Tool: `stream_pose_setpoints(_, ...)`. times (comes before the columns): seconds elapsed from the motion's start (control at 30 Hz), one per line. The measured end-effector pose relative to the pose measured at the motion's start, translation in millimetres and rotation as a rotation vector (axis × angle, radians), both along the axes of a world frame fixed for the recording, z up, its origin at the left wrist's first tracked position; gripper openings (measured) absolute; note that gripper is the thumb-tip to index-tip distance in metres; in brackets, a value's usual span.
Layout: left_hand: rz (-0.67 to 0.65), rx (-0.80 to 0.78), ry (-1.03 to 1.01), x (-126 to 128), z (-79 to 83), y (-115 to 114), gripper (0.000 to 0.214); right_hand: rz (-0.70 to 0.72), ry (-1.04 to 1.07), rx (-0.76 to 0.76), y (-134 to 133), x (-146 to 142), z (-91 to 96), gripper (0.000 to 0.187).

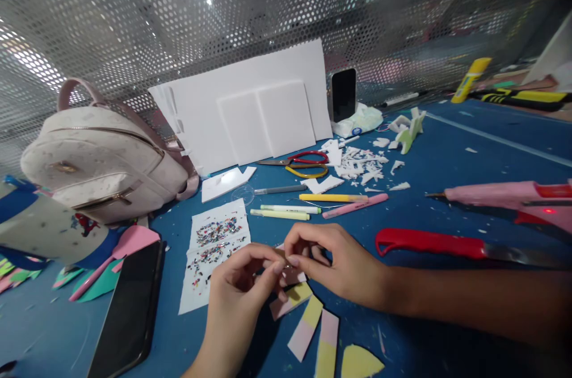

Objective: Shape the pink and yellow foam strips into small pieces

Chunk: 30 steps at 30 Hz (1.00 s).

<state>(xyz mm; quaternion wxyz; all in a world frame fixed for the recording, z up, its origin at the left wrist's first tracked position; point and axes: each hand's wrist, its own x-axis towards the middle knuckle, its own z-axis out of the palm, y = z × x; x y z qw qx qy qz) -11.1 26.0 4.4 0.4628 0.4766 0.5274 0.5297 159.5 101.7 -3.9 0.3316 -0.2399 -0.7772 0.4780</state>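
My left hand (248, 279) and my right hand (333, 256) meet fingertip to fingertip above the table, both pinched closed. Whatever small thing lies between the fingertips is hidden by the fingers. Just under them are pink-and-yellow strips (305, 327), several of them fanned out, one partly covered by the hands. A yellow curved piece (361, 362) lies nearest the front edge. Left of my left hand is a creased white sheet (190, 267) with many tiny coloured bits (218, 230) scattered on it.
Beyond the hands lie markers (286, 209), scissors (308, 163) and white foam scraps (360, 162). A red-handled knife (433, 244) and pink glue gun (500, 194) lie right. At left are a phone (129, 306) and backpack (102, 157). White boards (196, 98) lean at the back.
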Motion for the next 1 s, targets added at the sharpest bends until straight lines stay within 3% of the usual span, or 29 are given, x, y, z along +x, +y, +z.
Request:
stream_pose_setpoints(0.27,0.019,-0.042,-0.112,-1.7,-3.0,3.9,0.015,0.010,0.028,0.115,-0.5,2.6,1.8,0.009)
stream_pose_setpoints(0.7,-0.009,-0.128,-0.079,-3.1,-0.9,4.5,0.005,0.003,0.029,0.166,0.9,3.7,-0.3,0.007)
stream_pose_setpoints(1.0,-0.003,-0.222,-0.167,-0.9,-0.7,3.2,0.013,0.026,0.046,0.233,2.3,5.6,-4.8,0.007)
